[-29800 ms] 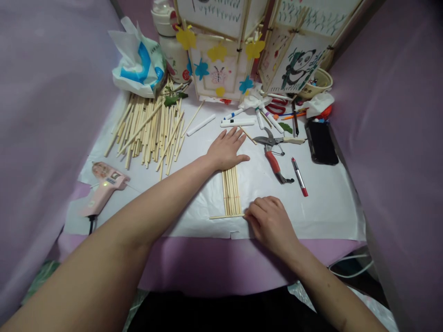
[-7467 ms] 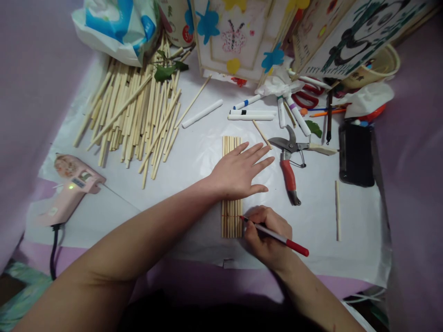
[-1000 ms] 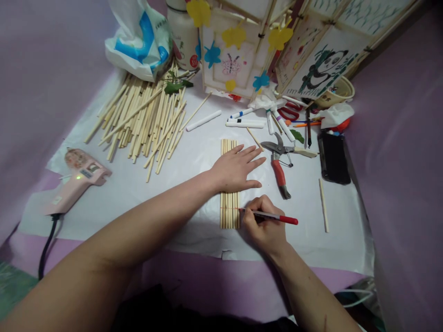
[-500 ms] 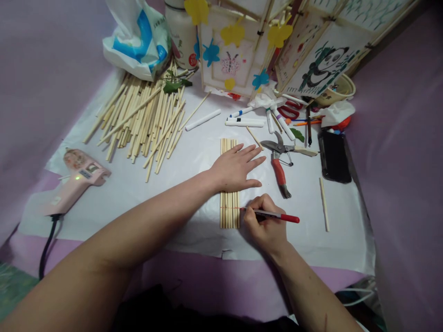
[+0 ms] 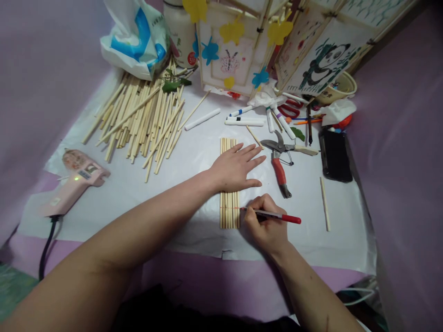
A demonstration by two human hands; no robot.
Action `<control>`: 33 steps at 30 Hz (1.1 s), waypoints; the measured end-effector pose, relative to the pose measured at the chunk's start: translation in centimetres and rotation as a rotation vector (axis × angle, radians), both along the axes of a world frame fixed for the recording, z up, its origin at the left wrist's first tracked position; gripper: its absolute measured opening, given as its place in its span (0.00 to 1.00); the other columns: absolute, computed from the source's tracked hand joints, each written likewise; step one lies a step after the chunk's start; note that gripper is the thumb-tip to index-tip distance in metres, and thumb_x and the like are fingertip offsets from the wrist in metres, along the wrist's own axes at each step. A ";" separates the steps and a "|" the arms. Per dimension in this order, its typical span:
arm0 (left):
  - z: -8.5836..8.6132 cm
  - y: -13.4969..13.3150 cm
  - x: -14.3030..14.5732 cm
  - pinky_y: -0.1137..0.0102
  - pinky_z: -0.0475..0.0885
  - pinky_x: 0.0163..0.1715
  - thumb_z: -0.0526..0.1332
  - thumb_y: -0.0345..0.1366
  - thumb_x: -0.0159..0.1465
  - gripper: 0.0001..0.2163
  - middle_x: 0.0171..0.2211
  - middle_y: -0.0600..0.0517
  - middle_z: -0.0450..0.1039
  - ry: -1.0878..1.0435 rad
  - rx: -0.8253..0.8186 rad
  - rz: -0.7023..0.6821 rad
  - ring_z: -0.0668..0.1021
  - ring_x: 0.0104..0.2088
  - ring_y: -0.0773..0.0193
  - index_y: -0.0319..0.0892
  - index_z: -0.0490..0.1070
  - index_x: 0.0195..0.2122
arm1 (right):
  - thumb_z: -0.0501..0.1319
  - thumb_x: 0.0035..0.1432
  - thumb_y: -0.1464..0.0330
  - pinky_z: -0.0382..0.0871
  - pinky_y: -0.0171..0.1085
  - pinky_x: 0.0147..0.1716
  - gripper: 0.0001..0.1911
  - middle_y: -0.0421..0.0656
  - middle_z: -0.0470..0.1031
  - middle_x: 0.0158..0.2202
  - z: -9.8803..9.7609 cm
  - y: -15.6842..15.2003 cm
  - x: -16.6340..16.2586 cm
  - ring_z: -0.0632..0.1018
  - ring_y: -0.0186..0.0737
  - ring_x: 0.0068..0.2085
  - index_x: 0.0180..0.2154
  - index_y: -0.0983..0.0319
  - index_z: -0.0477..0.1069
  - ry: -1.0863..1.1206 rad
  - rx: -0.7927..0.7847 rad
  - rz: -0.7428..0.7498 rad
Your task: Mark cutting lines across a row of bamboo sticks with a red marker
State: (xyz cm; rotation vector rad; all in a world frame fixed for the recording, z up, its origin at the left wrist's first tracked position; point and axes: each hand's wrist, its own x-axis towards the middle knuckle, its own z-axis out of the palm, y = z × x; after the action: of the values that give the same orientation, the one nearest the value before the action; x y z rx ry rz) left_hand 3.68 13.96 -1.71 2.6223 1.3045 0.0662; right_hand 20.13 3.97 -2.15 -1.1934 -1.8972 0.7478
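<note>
Several wooden sticks (image 5: 230, 218) lie side by side in a flat row on the white sheet, with a thin red line drawn across their lower part. My left hand (image 5: 237, 167) rests flat over the row's middle, fingers spread to the right, hiding part of the sticks. In my right hand (image 5: 266, 226) is a red marker pen (image 5: 277, 215), its tip at the row's right edge by the end of the red line. Garden pruners (image 5: 278, 161) with a red handle lie to the right of my left hand.
A heap of loose sticks (image 5: 138, 117) lies at back left, above a pink hot glue gun (image 5: 78, 180). White markers (image 5: 245, 121) lie behind the row. A black phone (image 5: 335, 154) and a single stick (image 5: 325, 204) are at right. Decorated paper panels (image 5: 228, 55) stand at the back.
The pen in my right hand has shifted very slightly to the right. My left hand stays in place on the sticks.
</note>
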 end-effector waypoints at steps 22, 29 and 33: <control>0.3 -0.1 0.0 0.56 0.42 0.71 0.52 0.60 0.69 0.37 0.74 0.45 0.43 0.009 0.007 -0.003 0.49 0.74 0.55 0.42 0.52 0.72 | 0.58 0.60 0.71 0.60 0.35 0.23 0.10 0.34 0.64 0.21 -0.6 -0.2 0.2 0.66 0.32 0.21 0.28 0.57 0.58 0.061 -0.058 -0.009; 0.5 -0.1 -0.1 0.55 0.42 0.71 0.52 0.60 0.70 0.37 0.74 0.44 0.43 0.020 0.011 -0.010 0.50 0.74 0.53 0.41 0.52 0.72 | 0.58 0.62 0.71 0.63 0.37 0.25 0.09 0.35 0.65 0.23 -1.2 -0.4 0.5 0.68 0.34 0.24 0.30 0.57 0.59 0.254 -0.161 0.006; 0.4 -0.1 -0.1 0.54 0.42 0.71 0.52 0.61 0.70 0.37 0.74 0.44 0.43 0.024 0.019 -0.017 0.50 0.74 0.53 0.41 0.52 0.72 | 0.59 0.62 0.72 0.63 0.36 0.25 0.09 0.35 0.67 0.24 -1.1 -0.4 0.7 0.69 0.34 0.24 0.31 0.58 0.61 0.310 -0.147 0.031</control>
State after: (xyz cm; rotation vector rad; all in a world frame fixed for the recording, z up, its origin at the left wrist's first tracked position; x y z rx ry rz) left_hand 3.54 13.89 -1.26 2.6574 1.2957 0.0454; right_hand 20.80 3.54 -3.20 -1.0668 -1.6303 1.0403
